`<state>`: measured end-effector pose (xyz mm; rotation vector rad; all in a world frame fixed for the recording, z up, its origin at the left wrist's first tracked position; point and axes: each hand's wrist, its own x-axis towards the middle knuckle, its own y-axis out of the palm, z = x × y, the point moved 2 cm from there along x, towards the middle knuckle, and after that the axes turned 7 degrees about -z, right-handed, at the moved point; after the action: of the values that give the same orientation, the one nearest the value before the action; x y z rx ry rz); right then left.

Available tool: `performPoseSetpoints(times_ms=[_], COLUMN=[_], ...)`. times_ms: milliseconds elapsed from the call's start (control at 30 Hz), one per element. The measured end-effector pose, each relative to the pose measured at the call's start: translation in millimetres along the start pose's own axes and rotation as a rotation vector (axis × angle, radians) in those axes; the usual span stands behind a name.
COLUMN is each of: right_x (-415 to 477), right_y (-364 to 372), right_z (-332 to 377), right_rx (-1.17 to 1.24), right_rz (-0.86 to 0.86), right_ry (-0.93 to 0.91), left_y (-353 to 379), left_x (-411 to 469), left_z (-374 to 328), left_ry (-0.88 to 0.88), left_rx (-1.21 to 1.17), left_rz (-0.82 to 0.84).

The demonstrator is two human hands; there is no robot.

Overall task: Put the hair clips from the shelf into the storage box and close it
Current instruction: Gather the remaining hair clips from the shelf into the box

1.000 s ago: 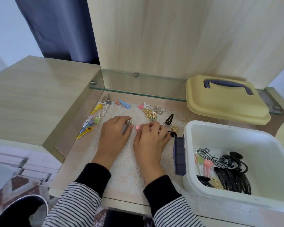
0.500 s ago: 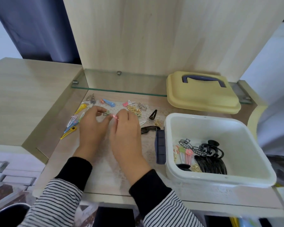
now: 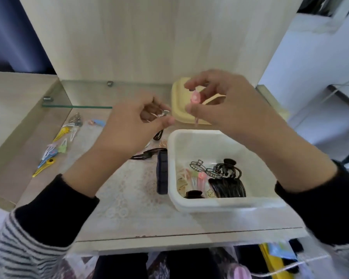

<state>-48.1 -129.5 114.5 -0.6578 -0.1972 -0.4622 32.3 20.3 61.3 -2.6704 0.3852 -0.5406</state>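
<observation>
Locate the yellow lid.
In the head view, the yellow lid lies at the back of the shelf, right of centre, just behind the white storage box, partly hidden by the right hand.

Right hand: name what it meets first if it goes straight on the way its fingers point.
Probably the left hand, pinching a small pale clip ahead of the right hand and its pink clip; depth is unclear, so they might miss.

You were working in a home, at a dressing unit (image 3: pixel 189 226). Noted: pale wood panels (image 3: pixel 149 37), a glass shelf (image 3: pixel 79 93), a lace mat (image 3: pixel 129 178) under scattered hair clips (image 3: pixel 63 133), a dark blue curtain (image 3: pixel 8 37) behind, and a white storage box (image 3: pixel 220 204) holding more.
</observation>
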Motion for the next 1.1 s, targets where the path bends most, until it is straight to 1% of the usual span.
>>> performPoseSetpoints(times_ms=[100,267,333,400,500,733,800,900,967,1067,1100], right_x=[1,-5,-7,-10,-12,-11,-11,-11,-11,-9,-8], right_y=[-21,-27,-25,-20,-10,7,11,14,16,18,19], right_z=[-25,-64,-81,-95,-110,-129,-131,-131,-128,-126,-125], right_rx=[-0.084,-0.154,-0.210,-0.241,-0.292,-0.243,-0.238,-0.262,-0.256,-0.247,-0.243], right_rz=[0.144,0.362,0.427,0.487,0.534,0.646,0.664,0.686,0.679,0.676,0.677], right_ry=[0.058,0.230,0.273,0.304,0.287,0.273,0.282,0.268,0.261,0.263,0.271], left_y=[21,49,61,71,83,94,96,103,107,106,106], left_x=[-4,-4,-2,0,3,9,4,-5,-10,-10,-10], left_z=[-14,-21,-21,-18,-11,-11,-9,-13,-13,-4,-3], left_ry=[-0.016,-0.014,-0.013,0.028,0.072,0.117,0.158,0.236,0.238,0.100,0.098], left_rx=[0.084,0.230,0.305,0.407,0.541,0.832,0.964,1.094,1.065,0.923,0.898], left_rz=[0.165,0.346,0.419,0.496,0.586,0.650,0.664,0.690,0.685,0.655,0.666])
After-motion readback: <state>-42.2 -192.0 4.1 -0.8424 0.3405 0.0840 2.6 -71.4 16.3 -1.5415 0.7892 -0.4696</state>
